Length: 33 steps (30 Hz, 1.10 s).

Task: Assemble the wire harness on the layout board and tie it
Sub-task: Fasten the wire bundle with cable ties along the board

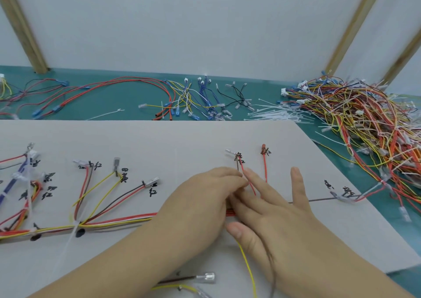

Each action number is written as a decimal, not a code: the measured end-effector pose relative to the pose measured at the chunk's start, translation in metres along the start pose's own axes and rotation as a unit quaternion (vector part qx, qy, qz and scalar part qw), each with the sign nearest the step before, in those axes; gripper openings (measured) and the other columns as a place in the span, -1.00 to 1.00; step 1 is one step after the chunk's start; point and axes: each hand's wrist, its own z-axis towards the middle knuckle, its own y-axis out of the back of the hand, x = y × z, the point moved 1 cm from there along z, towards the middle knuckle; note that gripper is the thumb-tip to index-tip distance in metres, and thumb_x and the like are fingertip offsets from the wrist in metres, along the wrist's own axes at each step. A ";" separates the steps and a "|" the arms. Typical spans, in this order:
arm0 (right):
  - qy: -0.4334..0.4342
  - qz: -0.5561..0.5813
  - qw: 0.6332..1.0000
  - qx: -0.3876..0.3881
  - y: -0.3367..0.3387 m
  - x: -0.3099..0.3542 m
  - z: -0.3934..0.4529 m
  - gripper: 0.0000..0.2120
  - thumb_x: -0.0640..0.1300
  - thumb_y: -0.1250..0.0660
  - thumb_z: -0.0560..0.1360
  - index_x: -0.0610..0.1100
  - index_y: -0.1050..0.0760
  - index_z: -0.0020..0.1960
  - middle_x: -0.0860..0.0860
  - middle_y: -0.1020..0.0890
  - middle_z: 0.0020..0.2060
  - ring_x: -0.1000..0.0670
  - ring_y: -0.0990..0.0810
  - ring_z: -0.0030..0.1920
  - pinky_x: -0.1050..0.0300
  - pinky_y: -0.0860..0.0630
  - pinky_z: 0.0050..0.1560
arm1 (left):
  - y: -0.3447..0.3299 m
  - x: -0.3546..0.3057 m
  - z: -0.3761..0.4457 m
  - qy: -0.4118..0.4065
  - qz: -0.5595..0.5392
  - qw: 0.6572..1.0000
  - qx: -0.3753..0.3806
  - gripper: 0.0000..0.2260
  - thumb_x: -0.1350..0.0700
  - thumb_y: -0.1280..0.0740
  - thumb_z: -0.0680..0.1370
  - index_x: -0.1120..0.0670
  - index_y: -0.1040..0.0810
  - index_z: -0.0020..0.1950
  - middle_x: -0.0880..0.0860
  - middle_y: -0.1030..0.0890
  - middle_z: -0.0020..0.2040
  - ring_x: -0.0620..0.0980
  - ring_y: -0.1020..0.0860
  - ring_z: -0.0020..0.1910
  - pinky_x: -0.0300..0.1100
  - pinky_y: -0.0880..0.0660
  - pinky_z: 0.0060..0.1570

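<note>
- Wire harness (118,223) lies along the near part of the layout board (182,138), its main trunk running from the left edge toward the middle, with branches fanning up to handwritten marks so each terminal sits at its labelled spot.
- White cable ties (76,227) already bind the trunk at 2 points on the left, beside dark spots on the board; judging by this, tying proceeds left to right.
- Left hand (200,204) rests over the trunk where it passes under both hands, fingers curled; it seems to pinch the bundle, probably to keep the wires gathered.
- Right hand (273,209) lies just beside it, touching it, fingers spread and straight on the board, thumb tucked below the trunk; a red branch wire (247,179) passes between the 2 hands up to its mark.
- Whether a tie is held between the fingers cannot be told.
- Yellow wire (247,265) trails toward the near edge below the right hand.
- Loose ties (278,113) and a heap of finished harnesses (364,120) sit on the green bench (114,99), to the right, within reach.
</note>
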 end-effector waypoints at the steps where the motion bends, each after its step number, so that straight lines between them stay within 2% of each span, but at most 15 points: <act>1: 0.004 -0.006 1.000 -0.018 -0.003 0.000 -0.004 -0.27 0.08 0.35 0.60 -0.01 -0.62 0.10 0.14 -0.65 0.06 -0.05 -0.49 0.27 -0.36 -0.10 0.25 | -0.002 0.000 -0.001 -0.004 0.027 0.999 0.021 -0.43 0.21 -0.01 0.27 0.02 -0.52 0.21 -0.11 -0.51 0.23 -0.20 -0.41 0.12 -0.35 -0.32 0.14; 3: 0.018 -0.036 0.997 -0.066 -0.004 -0.002 -0.007 -0.29 0.04 0.34 0.60 0.04 -0.63 0.05 0.20 -0.64 0.03 -0.03 -0.51 0.25 -0.47 -0.22 0.22 | -0.006 -0.001 -0.002 0.001 0.075 0.996 0.050 -0.44 0.17 0.03 0.32 -0.05 -0.44 0.26 -0.17 -0.47 0.26 -0.09 -0.39 0.10 -0.23 -0.31 0.12; 5: 0.037 -0.035 0.996 -0.068 -0.001 -0.003 -0.010 -0.44 0.00 0.19 0.59 0.08 -0.62 0.06 0.24 -0.62 0.05 0.00 -0.53 0.23 -0.35 -0.31 0.10 | -0.009 -0.002 -0.002 0.008 0.112 0.992 0.060 -0.53 0.17 0.03 0.42 -0.07 -0.37 0.27 -0.18 -0.44 0.25 -0.10 -0.30 0.02 -0.26 -0.28 0.06; 7: 0.069 -0.003 0.997 -0.030 0.005 -0.009 -0.015 -0.56 -0.05 -0.01 0.43 0.10 -0.59 0.12 0.27 -0.59 0.09 0.05 -0.53 0.21 -0.28 -0.40 0.02 | -0.012 -0.003 -0.003 0.008 0.140 0.988 0.065 -0.64 0.20 -0.02 0.51 -0.07 -0.35 0.24 -0.18 -0.43 0.24 -0.11 -0.19 -0.09 -0.26 -0.29 0.03; 8: 0.088 0.009 0.996 -0.002 0.008 -0.015 -0.016 -0.49 -0.11 -0.03 0.32 0.14 -0.55 0.15 0.31 -0.57 0.10 0.14 -0.51 0.22 -0.19 -0.43 0.04 | -0.013 -0.003 -0.003 0.005 0.153 0.986 0.070 -0.67 0.22 -0.04 0.52 -0.06 -0.36 0.22 -0.17 -0.43 0.23 -0.11 -0.15 -0.11 -0.23 -0.31 0.05; 9: 0.098 0.027 0.994 0.027 0.012 -0.022 -0.013 -0.38 -0.17 -0.01 0.23 0.21 -0.48 0.18 0.40 -0.54 0.09 0.27 -0.44 0.24 0.20 -0.50 -0.11 | -0.013 -0.003 -0.004 0.004 0.165 0.983 0.075 -0.69 0.23 -0.05 0.54 -0.05 -0.37 0.19 -0.17 -0.44 0.22 -0.11 -0.14 -0.12 -0.19 -0.33 0.07; 10: 0.095 0.074 0.991 0.058 0.016 -0.031 -0.008 -0.31 -0.20 0.03 0.18 0.31 -0.41 0.17 0.50 -0.49 0.07 0.42 -0.32 0.25 0.35 -0.46 -0.17 | -0.013 -0.003 -0.003 0.008 0.171 0.982 0.077 -0.73 0.22 -0.06 0.56 -0.05 -0.38 0.17 -0.17 -0.45 0.20 -0.10 -0.15 -0.12 -0.16 -0.35 0.07; 11: 0.080 0.131 0.986 0.072 0.021 -0.038 0.000 -0.31 -0.22 0.06 0.18 0.40 -0.36 0.12 0.55 -0.43 0.08 0.53 -0.19 0.26 0.73 0.21 -0.13 | -0.013 -0.003 -0.003 0.016 0.172 0.982 0.073 -0.76 0.20 -0.07 0.58 -0.05 -0.39 0.14 -0.16 -0.47 0.18 -0.10 -0.16 -0.12 -0.14 -0.36 0.06; 12: 0.064 0.183 0.978 0.071 0.023 -0.043 0.009 -0.37 -0.22 0.06 0.24 0.40 -0.39 0.05 0.51 -0.44 0.11 0.53 -0.17 0.25 0.15 0.10 0.41 | -0.013 -0.004 -0.003 0.024 0.169 0.983 0.068 -0.78 0.19 -0.08 0.59 -0.06 -0.40 0.14 -0.16 -0.49 0.17 -0.09 -0.19 -0.11 -0.13 -0.37 0.05; 13: 0.060 0.226 0.972 0.033 0.023 -0.049 0.018 -0.45 -0.23 0.01 0.33 0.32 -0.47 0.04 0.39 -0.50 0.13 0.44 -0.26 0.24 0.33 -0.02 0.34 | -0.012 -0.004 -0.003 0.029 0.166 0.983 0.066 -0.77 0.17 -0.09 0.60 -0.07 -0.41 0.16 -0.17 -0.49 0.19 -0.08 -0.22 -0.09 -0.12 -0.37 0.04; 14: 0.043 0.236 0.971 -0.008 0.023 -0.053 0.031 -0.50 -0.29 -0.04 0.39 0.20 -0.53 0.07 0.27 -0.55 0.15 0.33 -0.37 0.21 0.40 -0.14 0.26 | -0.012 -0.004 -0.003 0.031 0.167 0.983 0.067 -0.76 0.16 -0.09 0.60 -0.07 -0.42 0.19 -0.19 -0.48 0.22 -0.07 -0.25 -0.06 -0.12 -0.37 0.04; 16: 0.001 0.230 0.972 -0.053 0.024 -0.055 0.056 -0.51 -0.39 -0.07 0.42 -0.01 -0.56 0.16 0.11 -0.56 0.19 0.15 -0.41 0.23 0.35 -0.24 0.24 | -0.012 -0.004 -0.004 0.035 0.168 0.982 0.073 -0.74 0.13 -0.07 0.61 -0.08 -0.42 0.24 -0.22 -0.45 0.27 -0.06 -0.28 -0.01 -0.12 -0.38 0.06; 19: -0.013 0.198 0.979 -0.039 0.022 -0.059 0.082 -0.48 -0.40 -0.05 0.42 0.02 -0.55 0.16 0.11 -0.50 0.24 0.05 -0.34 0.32 -0.01 -0.26 0.33 | -0.011 -0.005 -0.004 0.041 0.162 0.983 0.078 -0.72 0.11 -0.05 0.63 -0.08 -0.41 0.27 -0.25 -0.42 0.31 -0.05 -0.28 0.03 -0.13 -0.38 0.07; 21: -0.017 0.176 0.984 -0.020 0.020 -0.059 0.091 -0.47 -0.40 -0.04 0.41 0.05 -0.57 0.11 0.13 -0.47 0.26 0.01 -0.30 0.34 -0.09 -0.27 0.31 | -0.011 -0.005 -0.004 0.043 0.164 0.982 0.081 -0.72 0.11 -0.04 0.63 -0.09 -0.40 0.27 -0.26 -0.42 0.31 -0.05 -0.28 0.03 -0.12 -0.39 0.07; 33: -0.020 0.101 0.995 0.015 0.009 -0.056 0.102 -0.48 -0.38 -0.05 0.39 0.16 -0.52 0.02 0.14 -0.40 0.24 0.01 -0.21 0.28 -0.02 -0.17 0.12 | -0.011 -0.007 -0.004 0.044 0.181 0.978 0.093 -0.70 0.07 0.02 0.64 -0.06 -0.41 0.27 -0.23 -0.43 0.31 -0.05 -0.27 0.03 -0.10 -0.41 0.08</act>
